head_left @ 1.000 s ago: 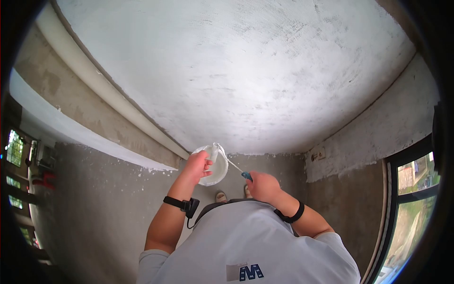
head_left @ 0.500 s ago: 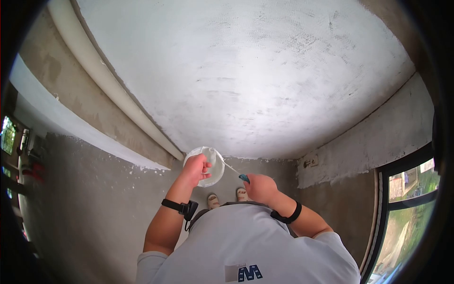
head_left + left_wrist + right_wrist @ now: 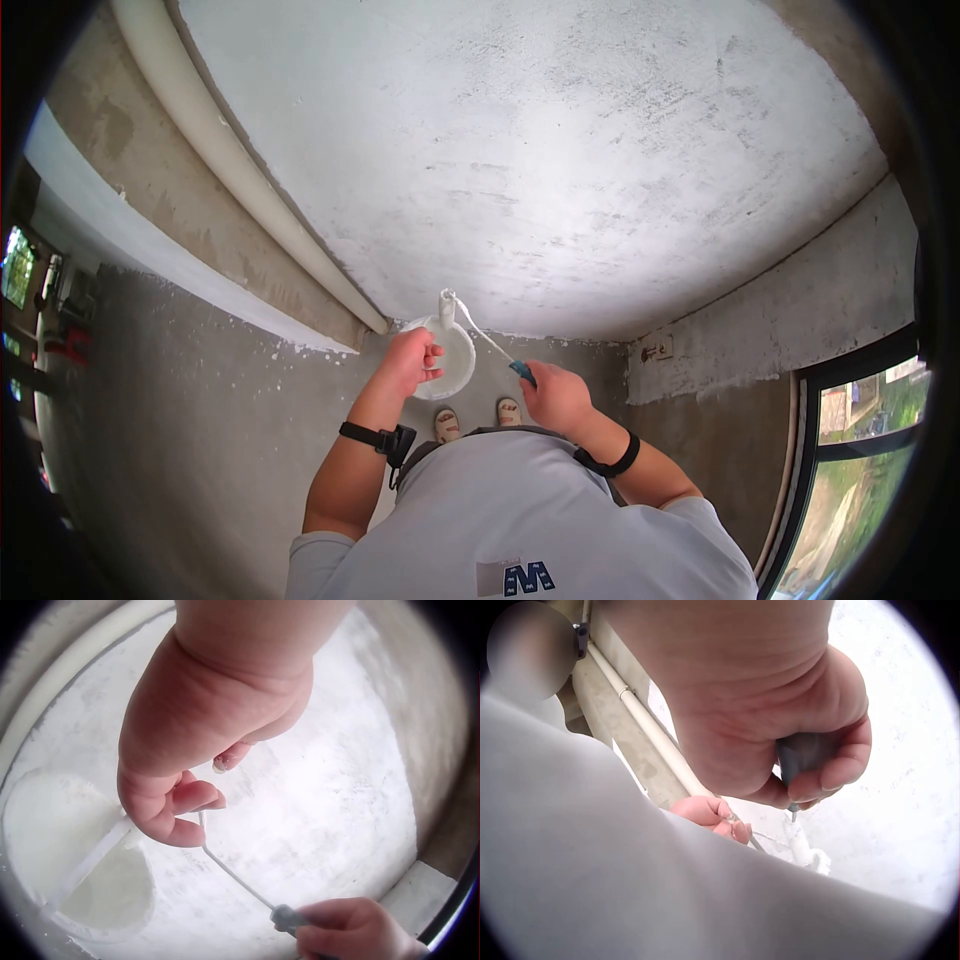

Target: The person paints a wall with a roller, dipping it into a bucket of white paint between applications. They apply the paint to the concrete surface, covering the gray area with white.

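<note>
A person's left hand (image 3: 408, 362) curls its fingers around the strap (image 3: 88, 864) of a white bucket (image 3: 472, 358), seen over the edge of the floor (image 3: 240, 430) near the foot of a patchy white wall (image 3: 540, 150). The right hand (image 3: 558, 398) clasps the blue-green handle (image 3: 521, 371) of a paint roller (image 3: 447, 310), its coated end by the bucket's far rim; whether the two touch cannot be told.

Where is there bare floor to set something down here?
Widest is the grey floor left of the left forearm, bounded by the white wall strip and white-specked beside it. A smaller patch lies between the right hand and the right wall. It looks crowded around the bucket, where the left hand, roller and sandals come close.
</note>
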`<control>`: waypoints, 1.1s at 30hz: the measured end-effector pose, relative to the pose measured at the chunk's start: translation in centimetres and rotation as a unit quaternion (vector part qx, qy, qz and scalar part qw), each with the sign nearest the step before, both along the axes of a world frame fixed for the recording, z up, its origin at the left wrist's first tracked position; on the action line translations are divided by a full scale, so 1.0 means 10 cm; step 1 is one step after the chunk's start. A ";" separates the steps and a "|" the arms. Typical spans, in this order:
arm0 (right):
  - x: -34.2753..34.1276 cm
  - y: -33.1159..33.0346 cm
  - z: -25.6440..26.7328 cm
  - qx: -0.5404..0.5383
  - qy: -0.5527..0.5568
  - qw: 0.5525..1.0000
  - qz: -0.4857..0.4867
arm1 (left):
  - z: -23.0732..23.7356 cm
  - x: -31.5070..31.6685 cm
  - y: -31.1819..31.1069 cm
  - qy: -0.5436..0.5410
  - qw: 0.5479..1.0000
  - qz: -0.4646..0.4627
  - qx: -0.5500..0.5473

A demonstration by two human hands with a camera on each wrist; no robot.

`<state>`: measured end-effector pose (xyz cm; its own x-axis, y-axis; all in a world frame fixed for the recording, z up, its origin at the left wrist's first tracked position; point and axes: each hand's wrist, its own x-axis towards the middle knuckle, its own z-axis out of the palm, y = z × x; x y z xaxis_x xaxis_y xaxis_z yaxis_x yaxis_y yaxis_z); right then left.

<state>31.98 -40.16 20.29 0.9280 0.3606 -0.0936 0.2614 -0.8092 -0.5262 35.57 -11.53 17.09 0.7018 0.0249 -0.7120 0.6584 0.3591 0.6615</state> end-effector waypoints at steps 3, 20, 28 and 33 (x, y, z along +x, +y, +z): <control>0.02 -0.02 0.03 0.016 -0.012 1.000 -0.012 | -0.04 0.02 0.02 0.006 1.000 0.008 0.001; 0.80 -0.34 1.32 0.373 0.196 0.902 -0.094 | -1.37 -0.21 1.01 0.131 0.984 0.119 -0.020; 1.28 -0.26 2.80 0.338 -0.002 0.940 -0.054 | -2.20 -1.22 1.69 0.208 0.947 0.245 -0.004; 1.52 -0.08 3.79 0.264 -0.105 0.958 -0.023 | -2.74 -2.32 2.05 0.178 0.942 0.283 0.023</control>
